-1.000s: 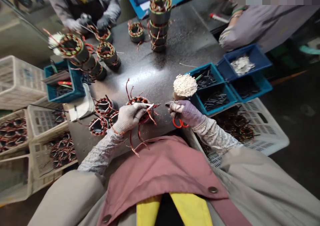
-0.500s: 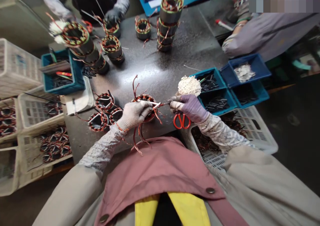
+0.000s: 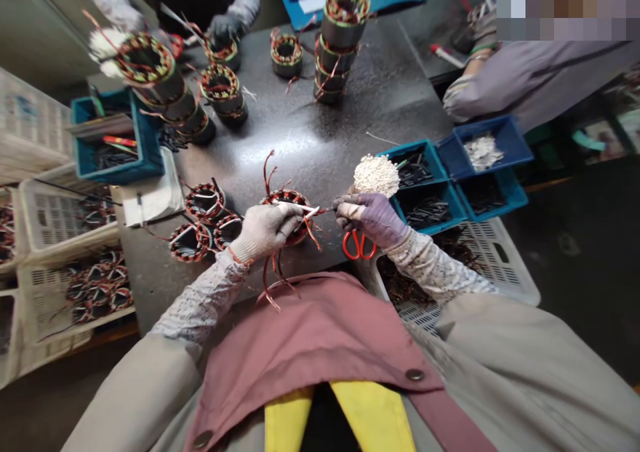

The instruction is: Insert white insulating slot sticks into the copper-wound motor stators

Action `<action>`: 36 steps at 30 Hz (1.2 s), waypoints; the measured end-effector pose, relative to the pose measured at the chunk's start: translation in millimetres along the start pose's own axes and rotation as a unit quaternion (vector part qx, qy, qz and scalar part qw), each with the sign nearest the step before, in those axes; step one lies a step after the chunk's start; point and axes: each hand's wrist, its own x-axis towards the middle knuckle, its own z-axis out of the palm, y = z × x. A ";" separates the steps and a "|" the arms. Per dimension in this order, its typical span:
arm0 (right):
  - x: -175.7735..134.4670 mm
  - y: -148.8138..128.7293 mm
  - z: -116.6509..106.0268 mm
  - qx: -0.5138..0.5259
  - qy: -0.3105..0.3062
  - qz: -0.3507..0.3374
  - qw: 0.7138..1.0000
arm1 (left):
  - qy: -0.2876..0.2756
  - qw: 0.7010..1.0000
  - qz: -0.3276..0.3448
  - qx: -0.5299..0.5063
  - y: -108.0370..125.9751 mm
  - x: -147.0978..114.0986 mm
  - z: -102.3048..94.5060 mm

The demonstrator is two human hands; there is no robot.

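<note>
On the table in front of me sits a motor stator (image 3: pixel 295 233) with a wound core and red-brown lead wires (image 3: pixel 271 172) sticking out around it. My gloved left hand (image 3: pixel 267 229) is closed over the stator's near-left side, pinching a white insulating sleeve (image 3: pixel 295 206) that lies across the top. My gloved right hand (image 3: pixel 370 217), to the right, has its fingertips pinched on the end of a lead wire (image 3: pixel 326 210) stretched from the stator. What exactly lies between those fingertips is partly hidden. Red-handled scissors (image 3: pixel 359 245) lie just below my right hand.
Several finished-looking stators (image 3: pixel 205 201) stand left of my hands. A bundle of white sleeves (image 3: pixel 376 175) and blue bins (image 3: pixel 425 205) of black sleeves are at right. Stacked stators (image 3: pixel 345 25) and a co-worker's gloved hand (image 3: pixel 223 33) are across the table. Plastic crates (image 3: pixel 75 212) flank the left.
The view has shifted slightly. Both my hands keep nearly the same hold on the sleeve and the wire. Across the table, the co-worker's white sleeves have changed angle.
</note>
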 end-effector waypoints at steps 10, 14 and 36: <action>5.9 0.6 11.4 -0.095 -0.062 -0.081 0.990 | -0.014 1.000 -0.008 0.001 3.5 0.5 -4.6; 5.0 6.3 1.9 -0.144 -0.067 -0.132 0.978 | -0.016 1.000 -0.005 -0.021 5.2 0.7 -6.3; 33.0 59.4 -199.3 -0.521 0.225 0.022 0.823 | 0.022 0.998 -0.041 0.029 -4.7 -9.1 -22.1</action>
